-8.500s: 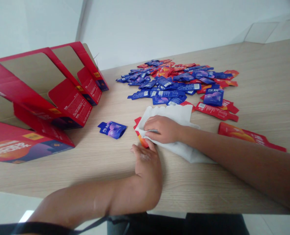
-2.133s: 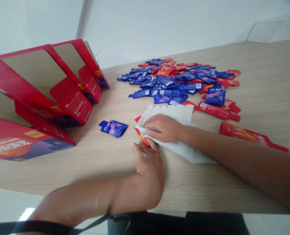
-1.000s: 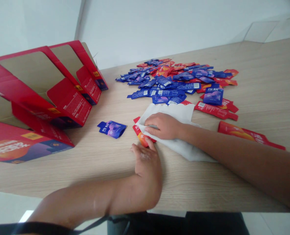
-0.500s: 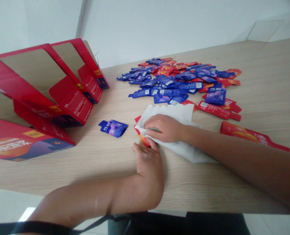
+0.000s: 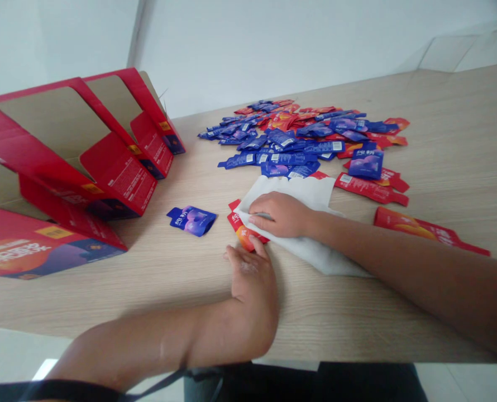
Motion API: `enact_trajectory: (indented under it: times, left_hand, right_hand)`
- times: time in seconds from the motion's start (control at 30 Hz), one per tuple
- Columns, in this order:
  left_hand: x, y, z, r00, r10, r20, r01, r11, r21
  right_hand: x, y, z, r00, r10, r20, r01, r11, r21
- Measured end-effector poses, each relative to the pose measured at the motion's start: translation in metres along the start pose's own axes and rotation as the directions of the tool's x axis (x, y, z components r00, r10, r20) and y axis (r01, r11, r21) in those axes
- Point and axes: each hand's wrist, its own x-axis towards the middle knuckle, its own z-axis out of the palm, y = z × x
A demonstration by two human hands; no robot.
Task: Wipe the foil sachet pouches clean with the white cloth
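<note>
A white cloth point(image 5: 315, 192) lies spread on the table, and my right hand point(image 5: 280, 215) grips its left part with closed fingers. Partly under the cloth's edge is a small red and orange spouted pouch point(image 5: 242, 233), lying flat. At the pouch's near edge, my left hand point(image 5: 251, 268) holds it against the table with its fingertips; some of these fingers are hidden behind the hand. A blue pouch point(image 5: 194, 220) with purple fruit artwork lies alone to the left of both hands.
Open red cartons point(image 5: 118, 173) stand in a row at the left. Beyond the cloth lies a heap of blue and red pouches point(image 5: 290, 142). Another red pouch point(image 5: 416, 226) rests beside my right forearm. A white wall point(image 5: 273, 50) borders the wooden table point(image 5: 181, 279) at the back.
My right hand and the cloth's left edge have drawn back slightly, so more of the red pouch shows. My left hand stays at the pouch's near edge.
</note>
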Motion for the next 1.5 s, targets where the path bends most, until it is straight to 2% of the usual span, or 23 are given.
enact_trajectory:
  times: [0.23,0.37,0.47,0.53,0.7,0.83,1.07,1.5]
  left_hand:
    - [0.0,0.0,-0.002,1.0,-0.003,0.02,0.003,1.0,0.012]
    - [0.001,-0.001,-0.009,0.997,0.008,0.073,-0.012,0.998,0.059]
    - [0.003,-0.002,-0.016,0.987,0.033,0.157,-0.043,0.997,0.061]
    - [0.004,-0.002,-0.017,0.986,0.016,0.168,-0.026,0.998,0.058]
    - [0.003,-0.001,-0.009,0.996,0.027,0.088,-0.033,0.997,0.064]
    - [0.001,-0.001,-0.002,0.999,0.019,0.029,-0.02,0.999,0.036]
    - [0.0,0.0,-0.004,1.0,0.001,0.028,-0.001,1.0,0.007]
    - [0.002,-0.001,-0.007,0.998,0.002,0.061,-0.005,0.999,0.047]
  right_hand:
    - [-0.001,-0.005,0.004,0.99,-0.138,-0.001,0.137,0.987,0.079]
    - [-0.001,-0.005,0.004,0.994,-0.11,0.0,0.11,0.992,0.066]
    - [0.0,-0.003,0.002,0.998,-0.059,-0.004,0.059,0.998,0.038]
    - [0.001,-0.002,0.001,1.0,-0.015,-0.007,0.015,1.0,0.022]
    - [0.0,-0.001,0.0,1.0,0.022,-0.005,-0.022,1.0,-0.002]
    - [-0.001,-0.002,0.001,0.999,-0.031,-0.015,0.032,0.999,0.029]
    - [-0.001,-0.005,0.003,0.992,-0.129,-0.009,0.129,0.988,0.085]
    - [0.0,-0.001,0.002,1.0,0.017,-0.015,-0.016,1.0,0.021]
